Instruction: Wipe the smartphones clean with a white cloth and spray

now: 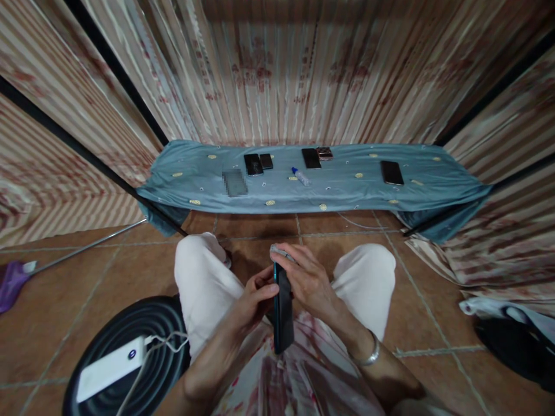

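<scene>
A dark smartphone (284, 312) with a blue edge is held upright, nearly edge-on, above my lap. My left hand (256, 296) grips its left side, thumb on the edge. At the top of the phone, my right hand (307, 274) has its fingers closed on a pale, crumpled cloth (277, 252) pressed against the phone's upper end. Part of the cloth is hidden under the fingers. A silver bracelet (372, 348) circles my right wrist.
Ahead, a low shelf with a blue cloth (338, 193) bears several dark phones (392, 173) and a blue-capped bottle (300, 175). Black poles (99, 147) flank it. A white power bank (113, 367) with a cable lies on a black round stool (160, 323) at left.
</scene>
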`<state>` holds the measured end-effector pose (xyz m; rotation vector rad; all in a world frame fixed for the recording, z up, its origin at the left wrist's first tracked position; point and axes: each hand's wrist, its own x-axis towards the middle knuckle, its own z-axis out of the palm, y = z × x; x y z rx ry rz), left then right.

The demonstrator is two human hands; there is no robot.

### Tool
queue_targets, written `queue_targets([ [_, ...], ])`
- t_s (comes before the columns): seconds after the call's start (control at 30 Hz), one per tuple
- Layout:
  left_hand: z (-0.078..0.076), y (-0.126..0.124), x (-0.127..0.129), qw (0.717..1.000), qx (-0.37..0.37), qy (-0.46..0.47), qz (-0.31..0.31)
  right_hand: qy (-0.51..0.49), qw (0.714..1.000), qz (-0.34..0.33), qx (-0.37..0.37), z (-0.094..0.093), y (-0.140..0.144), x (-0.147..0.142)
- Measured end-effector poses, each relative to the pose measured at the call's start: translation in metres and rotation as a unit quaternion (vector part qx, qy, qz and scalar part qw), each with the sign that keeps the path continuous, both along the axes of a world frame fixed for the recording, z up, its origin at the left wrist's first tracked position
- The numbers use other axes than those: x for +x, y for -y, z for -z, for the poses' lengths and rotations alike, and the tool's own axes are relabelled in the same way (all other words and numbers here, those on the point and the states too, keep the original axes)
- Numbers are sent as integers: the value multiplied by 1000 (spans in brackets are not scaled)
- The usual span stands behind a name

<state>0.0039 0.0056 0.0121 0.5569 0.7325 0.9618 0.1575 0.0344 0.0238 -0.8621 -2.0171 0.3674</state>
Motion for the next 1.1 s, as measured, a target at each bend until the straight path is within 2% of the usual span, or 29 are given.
queue_targets([
  [0.2,6,-6,0,999,8,-11,-38,46,998,-35,-20,3,24,5],
  [0.3,10,-5,1,999,1,-22,-33,50,998,-32,-29,5,29,9],
  [0.43,11,-2,5,999,3,-25,-27,40,999,-20,-13,10,18,10],
  [0.57,11,0,7,999,-12,-19,-42,14,999,-10,-35,9,2,10],
  [0.67,12,0,6,998,-24,-8,-56,-19,997,-4,-75,8,-5,11],
  [0.9,1,1,4,999,-28,30,-24,-113,969,-26,-217,18,-17,23],
  [1.0,-4,1,2,999,-34,36,-20,-149,947,-35,-282,24,-24,26],
  [1.1,-8,1,1,998,-41,35,-20,-212,906,-55,-361,29,-30,26],
])
